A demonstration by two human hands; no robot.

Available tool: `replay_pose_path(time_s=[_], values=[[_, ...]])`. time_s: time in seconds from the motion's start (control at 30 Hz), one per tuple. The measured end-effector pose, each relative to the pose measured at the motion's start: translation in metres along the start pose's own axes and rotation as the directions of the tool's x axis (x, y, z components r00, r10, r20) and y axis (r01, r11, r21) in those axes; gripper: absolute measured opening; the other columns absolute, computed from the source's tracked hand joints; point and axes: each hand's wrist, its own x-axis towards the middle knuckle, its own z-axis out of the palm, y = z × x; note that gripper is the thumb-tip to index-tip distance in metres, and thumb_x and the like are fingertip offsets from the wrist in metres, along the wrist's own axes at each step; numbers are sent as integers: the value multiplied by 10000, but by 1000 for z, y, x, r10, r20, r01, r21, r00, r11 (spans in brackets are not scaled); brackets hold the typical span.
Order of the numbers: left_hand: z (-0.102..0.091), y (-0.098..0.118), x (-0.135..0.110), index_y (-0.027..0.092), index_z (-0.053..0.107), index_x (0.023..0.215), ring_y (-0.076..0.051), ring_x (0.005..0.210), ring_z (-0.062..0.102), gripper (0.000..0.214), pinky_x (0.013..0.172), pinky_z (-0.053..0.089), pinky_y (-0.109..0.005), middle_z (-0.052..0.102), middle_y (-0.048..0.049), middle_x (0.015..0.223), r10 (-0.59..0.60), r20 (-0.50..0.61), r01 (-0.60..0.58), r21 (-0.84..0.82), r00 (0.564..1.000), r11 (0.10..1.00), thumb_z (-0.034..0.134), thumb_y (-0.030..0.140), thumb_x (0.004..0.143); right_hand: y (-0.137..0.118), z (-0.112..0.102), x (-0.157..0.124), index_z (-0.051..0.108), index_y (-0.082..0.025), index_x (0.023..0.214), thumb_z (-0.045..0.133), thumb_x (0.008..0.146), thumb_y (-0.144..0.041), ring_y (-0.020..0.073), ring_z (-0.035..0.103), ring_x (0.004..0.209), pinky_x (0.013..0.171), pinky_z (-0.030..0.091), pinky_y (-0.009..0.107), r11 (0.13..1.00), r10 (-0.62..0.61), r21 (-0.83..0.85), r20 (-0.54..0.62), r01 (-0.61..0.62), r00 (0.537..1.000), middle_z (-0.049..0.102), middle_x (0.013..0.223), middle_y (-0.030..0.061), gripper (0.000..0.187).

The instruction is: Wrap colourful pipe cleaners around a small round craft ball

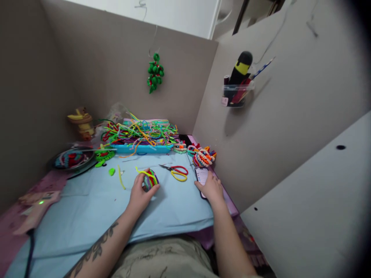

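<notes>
Head view: left hand [139, 192] pinches craftwork [151, 180], right hand [212, 188] spans phone [201, 176], long axis forward.

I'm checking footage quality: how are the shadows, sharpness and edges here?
All in the head view: a soft shadow falls on the grey wall below the clear plastic wall holder; the pink device with a green light looks smeared; the black-framed phone shows a bright screen, its text unreadable; the picture's right edge fades to black.

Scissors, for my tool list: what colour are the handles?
A red handle and a yellow handle, seen in the head view.
</notes>
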Motion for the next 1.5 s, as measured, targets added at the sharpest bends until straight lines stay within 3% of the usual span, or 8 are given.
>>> replay_pose_path(time_s=[0.47, 0.6, 0.7, 0.87, 1.0, 1.17, 1.33, 1.5], values=[[3, -6, -3, 201, 471, 1258, -257, 1136, 514, 627, 881, 453, -358, 511, -111, 1257, 39, 4, -39, -50, 999, 998, 689, 381, 700, 5, -4, -2, 426, -68, 1288, 531, 784, -320, 386, 462, 1154, 905, 402, 510, 979, -159, 110, -109, 171, 981, 481, 1262, 245, 573], [-4, 1, 7, 199, 469, 1260, -260, 1121, 522, 636, 897, 442, -376, 531, -117, 1245, 28, 36, -25, -65, 999, 998, 697, 373, 692, -47, -28, -14, 537, -163, 1179, 555, 802, -336, 273, 495, 1144, 979, 391, 419, 669, -554, 433, -251, 604, 794, 547, 1209, 144, 415], [-13, 6, 28, 220, 475, 1254, -252, 1129, 511, 629, 914, 430, -377, 524, -103, 1252, 109, 65, -107, -29, 992, 994, 702, 371, 687, -103, -41, -14, 593, -204, 1093, 552, 811, -291, 196, 588, 975, 854, 473, 329, 397, -681, 654, -261, 644, 684, 615, 1070, 79, 298], [-19, 5, 63, 214, 504, 1221, -251, 1132, 495, 610, 943, 407, -393, 530, -97, 1220, 174, -10, -174, 30, 985, 984, 713, 354, 665, -169, -21, 8, 636, -180, 944, 463, 826, -188, 175, 589, 863, 793, 474, 308, 273, -552, 727, -418, 630, 722, 633, 926, 63, 210], [-17, 0, 68, 236, 416, 1323, -238, 1106, 518, 736, 912, 433, -359, 519, -88, 1257, 97, 123, -70, -207, 988, 976, 712, 396, 668, -171, 4, 25, 630, -193, 985, 428, 838, -169, 173, 571, 883, 802, 462, 298, 180, -501, 764, -471, 620, 726, 612, 943, 60, 251], [-23, -13, 59, 209, 497, 1260, -272, 1013, 590, 720, 829, 474, -379, 604, -114, 1163, 46, 560, 294, -502, 827, 813, 678, 566, 662, -149, 6, 34, 604, -216, 1115, 452, 864, -246, 136, 535, 763, 689, 457, 249, 116, -622, 850, -342, 514, 705, 564, 911, 33, 295], [-33, -28, 54, 229, 526, 1248, -279, 1041, 592, 797, 862, 461, -410, 583, -142, 1212, 70, 779, 474, -447, 623, 759, 693, 642, 586, -144, -7, 29, 601, -232, 1169, 500, 835, -197, 114, 500, 717, 656, 434, 225, 132, -811, 803, -249, 581, 529, 521, 849, 9, 351], [-37, -29, 55, 228, 549, 1232, -266, 1043, 579, 744, 881, 456, -403, 594, -117, 1199, 62, 787, 396, -375, 614, 838, 712, 588, 602, -145, -10, 23, 679, -174, 884, 522, 806, -140, 121, 546, 731, 671, 440, 228, 91, -870, 794, -230, 601, 436, 566, 797, 9, 179]])
